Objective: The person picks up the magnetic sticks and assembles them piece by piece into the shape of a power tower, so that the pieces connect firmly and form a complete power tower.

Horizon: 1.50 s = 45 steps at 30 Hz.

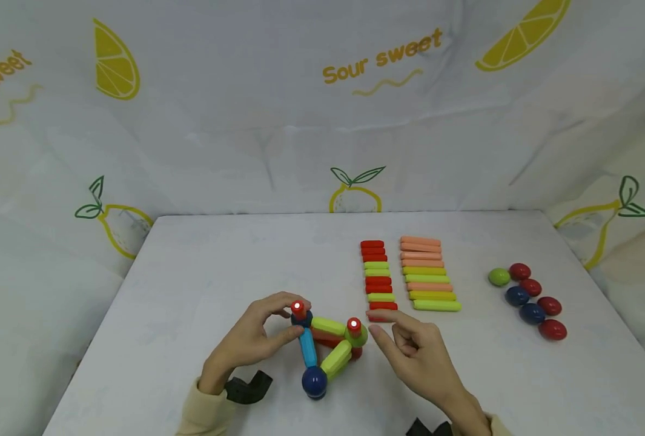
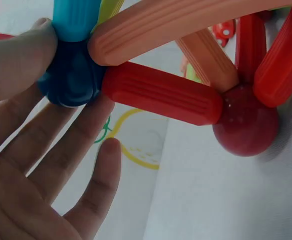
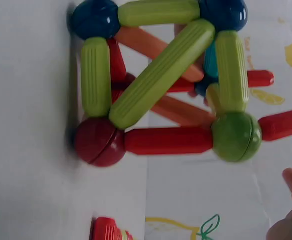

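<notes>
A frame of magnetic sticks and balls stands on the table, with a blue ball (image 1: 314, 383) at its near corner and a green ball (image 1: 361, 339) at its right. Red sticks rise from the green ball and from the far-left dark blue ball. My left hand (image 1: 257, 333) pinches that dark blue ball (image 2: 68, 75) between thumb and fingers. Just right of the green ball is my right hand (image 1: 417, 360), empty, thumb and index finger extended and apart from the frame. In the right wrist view, a red stick (image 3: 285, 124) sticks out of the green ball towards these fingers.
Right of centre lie a column of short red and green sticks (image 1: 378, 281) and a column of longer orange, yellow and green sticks (image 1: 428, 278). Loose balls, including a blue ball (image 1: 532, 313), lie further right. A lemon-print cloth (image 1: 235, 145) hangs behind the table.
</notes>
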Each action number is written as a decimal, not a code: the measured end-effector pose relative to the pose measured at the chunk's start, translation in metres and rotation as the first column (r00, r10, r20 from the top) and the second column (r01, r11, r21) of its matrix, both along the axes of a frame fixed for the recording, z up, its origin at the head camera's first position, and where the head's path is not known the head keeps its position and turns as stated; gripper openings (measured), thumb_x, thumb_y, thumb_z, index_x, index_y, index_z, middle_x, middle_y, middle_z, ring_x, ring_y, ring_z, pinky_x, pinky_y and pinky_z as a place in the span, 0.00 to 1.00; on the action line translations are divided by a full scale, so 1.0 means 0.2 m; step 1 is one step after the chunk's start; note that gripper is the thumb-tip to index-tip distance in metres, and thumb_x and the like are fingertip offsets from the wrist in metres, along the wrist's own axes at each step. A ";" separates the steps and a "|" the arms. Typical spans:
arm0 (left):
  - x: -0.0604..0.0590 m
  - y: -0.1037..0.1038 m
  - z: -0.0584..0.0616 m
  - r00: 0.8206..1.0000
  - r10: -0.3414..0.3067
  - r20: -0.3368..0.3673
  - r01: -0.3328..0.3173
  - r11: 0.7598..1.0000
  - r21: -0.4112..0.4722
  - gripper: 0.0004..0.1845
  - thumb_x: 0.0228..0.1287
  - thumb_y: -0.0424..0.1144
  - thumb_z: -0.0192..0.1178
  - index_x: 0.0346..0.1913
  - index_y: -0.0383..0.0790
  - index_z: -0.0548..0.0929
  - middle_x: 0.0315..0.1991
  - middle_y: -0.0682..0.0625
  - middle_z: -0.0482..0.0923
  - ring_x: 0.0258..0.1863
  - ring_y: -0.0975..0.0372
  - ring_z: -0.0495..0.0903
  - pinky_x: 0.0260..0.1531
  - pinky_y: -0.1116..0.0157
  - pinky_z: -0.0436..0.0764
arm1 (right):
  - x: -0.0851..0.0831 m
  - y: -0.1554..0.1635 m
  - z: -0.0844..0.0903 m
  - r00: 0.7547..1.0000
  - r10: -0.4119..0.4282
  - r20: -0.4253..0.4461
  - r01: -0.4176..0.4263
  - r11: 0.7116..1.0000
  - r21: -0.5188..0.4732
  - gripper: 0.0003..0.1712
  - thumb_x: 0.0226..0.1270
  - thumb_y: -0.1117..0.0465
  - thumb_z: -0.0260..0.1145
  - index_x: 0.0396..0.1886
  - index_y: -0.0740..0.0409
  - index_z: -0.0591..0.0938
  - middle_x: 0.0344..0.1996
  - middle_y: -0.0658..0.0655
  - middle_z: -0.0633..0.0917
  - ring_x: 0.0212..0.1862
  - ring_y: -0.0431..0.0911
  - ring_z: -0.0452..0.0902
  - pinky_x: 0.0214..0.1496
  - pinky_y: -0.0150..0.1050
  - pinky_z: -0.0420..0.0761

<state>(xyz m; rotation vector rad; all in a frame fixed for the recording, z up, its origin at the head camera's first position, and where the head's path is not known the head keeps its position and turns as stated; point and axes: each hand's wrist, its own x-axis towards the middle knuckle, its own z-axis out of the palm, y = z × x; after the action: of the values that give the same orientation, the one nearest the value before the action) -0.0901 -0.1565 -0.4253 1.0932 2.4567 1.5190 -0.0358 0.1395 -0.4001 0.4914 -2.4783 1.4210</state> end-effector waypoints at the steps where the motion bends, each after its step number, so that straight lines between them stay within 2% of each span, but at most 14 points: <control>1: 0.00 0.00 0.00 1.000 0.016 -0.007 -0.016 1.000 0.002 0.16 0.68 0.35 0.67 0.57 0.48 0.81 0.51 0.50 0.85 0.49 0.65 0.82 0.48 0.58 0.85 | -0.02 0.02 -0.01 1.000 -0.022 0.013 0.022 0.999 0.042 0.13 0.63 0.67 0.73 0.47 0.54 0.88 0.11 0.45 0.56 0.18 0.26 0.47 0.17 0.26 0.51; 3: 0.00 -0.01 0.01 0.999 0.041 -0.012 -0.041 0.999 0.003 0.13 0.66 0.36 0.69 0.52 0.49 0.83 0.45 0.53 0.87 0.45 0.67 0.82 0.46 0.59 0.85 | -0.06 0.05 -0.02 0.994 -0.085 0.064 0.072 0.981 0.182 0.13 0.62 0.64 0.75 0.47 0.56 0.89 0.12 0.44 0.57 0.18 0.29 0.48 0.19 0.27 0.51; 6: 0.02 -0.03 0.03 0.997 0.070 -0.017 -0.070 0.997 -0.015 0.13 0.62 0.37 0.73 0.48 0.48 0.84 0.41 0.54 0.87 0.41 0.68 0.81 0.44 0.62 0.85 | -0.12 0.08 -0.06 0.972 -0.170 0.160 0.084 0.894 0.440 0.16 0.60 0.59 0.77 0.48 0.55 0.90 0.13 0.43 0.61 0.19 0.35 0.55 0.22 0.28 0.53; 9: 0.03 -0.04 0.05 0.996 0.093 0.002 -0.093 0.994 -0.057 0.15 0.57 0.41 0.76 0.45 0.49 0.84 0.39 0.57 0.85 0.38 0.69 0.79 0.43 0.66 0.84 | -0.17 0.10 -0.10 0.951 -0.201 0.235 0.029 0.814 0.580 0.17 0.60 0.59 0.78 0.49 0.55 0.90 0.13 0.46 0.64 0.20 0.40 0.60 0.23 0.29 0.56; 13: 0.04 -0.06 0.08 0.998 0.057 0.033 -0.054 0.993 -0.102 0.21 0.52 0.45 0.80 0.47 0.50 0.83 0.39 0.58 0.84 0.38 0.69 0.78 0.43 0.67 0.83 | -0.20 0.08 -0.16 0.934 -0.207 0.291 -0.014 0.794 0.608 0.18 0.59 0.59 0.78 0.50 0.55 0.89 0.13 0.48 0.69 0.20 0.41 0.62 0.23 0.30 0.59; 18: 0.04 -0.07 0.07 0.998 -0.070 -0.004 0.070 0.993 -0.095 0.23 0.52 0.43 0.80 0.50 0.48 0.81 0.41 0.55 0.83 0.41 0.69 0.77 0.42 0.68 0.82 | -0.22 0.04 -0.18 0.946 -0.199 0.255 -0.010 0.771 0.636 0.18 0.54 0.56 0.81 0.45 0.54 0.90 0.22 0.49 0.84 0.22 0.40 0.70 0.26 0.30 0.73; 22: 0.03 -0.05 0.07 0.994 -0.097 -0.054 0.093 0.992 -0.085 0.18 0.54 0.41 0.79 0.43 0.49 0.80 0.36 0.56 0.80 0.38 0.70 0.76 0.40 0.69 0.83 | -0.22 0.02 -0.19 0.956 -0.182 0.231 -0.019 0.746 0.666 0.18 0.53 0.55 0.82 0.44 0.53 0.89 0.25 0.51 0.87 0.23 0.40 0.72 0.26 0.32 0.77; 25: 0.03 -0.03 0.06 0.994 -0.073 -0.080 0.066 0.994 -0.084 0.19 0.53 0.41 0.80 0.41 0.48 0.79 0.34 0.56 0.79 0.36 0.70 0.75 0.38 0.70 0.83 | -0.21 0.02 -0.18 0.958 -0.175 0.228 -0.016 0.762 0.648 0.19 0.54 0.54 0.81 0.45 0.53 0.89 0.20 0.48 0.82 0.21 0.40 0.69 0.23 0.29 0.70; 28: 0.03 0.00 0.05 0.996 -0.035 -0.087 0.028 0.996 -0.081 0.19 0.53 0.42 0.80 0.39 0.48 0.78 0.34 0.56 0.79 0.35 0.71 0.75 0.36 0.70 0.83 | -0.20 0.03 -0.14 0.957 -0.178 0.229 0.022 0.831 0.556 0.18 0.57 0.54 0.80 0.46 0.53 0.89 0.15 0.45 0.72 0.20 0.39 0.63 0.22 0.28 0.60; 32: 0.04 0.01 0.06 0.998 -0.044 -0.045 0.041 0.997 -0.066 0.17 0.54 0.42 0.79 0.38 0.50 0.78 0.34 0.57 0.80 0.34 0.72 0.78 0.37 0.70 0.84 | -0.15 0.04 -0.04 0.965 -0.156 0.213 0.098 0.961 0.258 0.15 0.59 0.56 0.79 0.45 0.53 0.89 0.14 0.45 0.60 0.18 0.34 0.53 0.21 0.28 0.53; 34: 0.05 0.01 0.07 0.997 -0.068 -0.025 0.066 0.996 -0.064 0.16 0.56 0.41 0.78 0.39 0.50 0.78 0.35 0.58 0.80 0.35 0.72 0.79 0.38 0.69 0.85 | -0.10 0.04 0.01 0.972 -0.119 0.202 0.105 0.991 0.082 0.14 0.59 0.59 0.79 0.45 0.52 0.89 0.13 0.46 0.57 0.16 0.33 0.50 0.19 0.29 0.52; 38: 0.06 -0.01 0.08 0.995 -0.092 -0.039 0.089 0.994 -0.063 0.14 0.57 0.40 0.77 0.40 0.51 0.80 0.35 0.59 0.82 0.36 0.72 0.81 0.40 0.69 0.86 | 0.01 -0.01 0.08 0.979 -0.004 0.205 0.031 0.991 -0.130 0.13 0.61 0.62 0.76 0.47 0.53 0.90 0.12 0.51 0.55 0.16 0.33 0.47 0.15 0.33 0.51; 41: 0.05 -0.01 0.09 0.994 -0.095 -0.060 0.092 0.994 -0.065 0.14 0.58 0.41 0.76 0.41 0.51 0.81 0.36 0.59 0.82 0.37 0.72 0.80 0.42 0.70 0.85 | 0.06 -0.04 0.09 0.973 0.070 0.222 -0.031 0.984 -0.173 0.14 0.62 0.63 0.75 0.48 0.56 0.90 0.11 0.53 0.54 0.15 0.33 0.45 0.14 0.33 0.49; 45: 0.06 -0.01 0.08 0.993 -0.099 -0.069 0.095 0.994 -0.057 0.14 0.58 0.41 0.77 0.41 0.51 0.81 0.36 0.59 0.82 0.37 0.72 0.80 0.41 0.70 0.85 | 0.09 -0.06 0.07 0.967 0.104 0.231 -0.063 0.982 -0.178 0.14 0.62 0.62 0.75 0.49 0.56 0.90 0.11 0.53 0.53 0.16 0.30 0.44 0.14 0.30 0.47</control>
<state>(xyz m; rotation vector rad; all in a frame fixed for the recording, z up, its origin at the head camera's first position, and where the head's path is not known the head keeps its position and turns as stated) -0.0790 -0.1578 -0.4084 1.2587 2.4348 1.4030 -0.0177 0.1278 -0.3869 0.4163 -2.5108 1.8035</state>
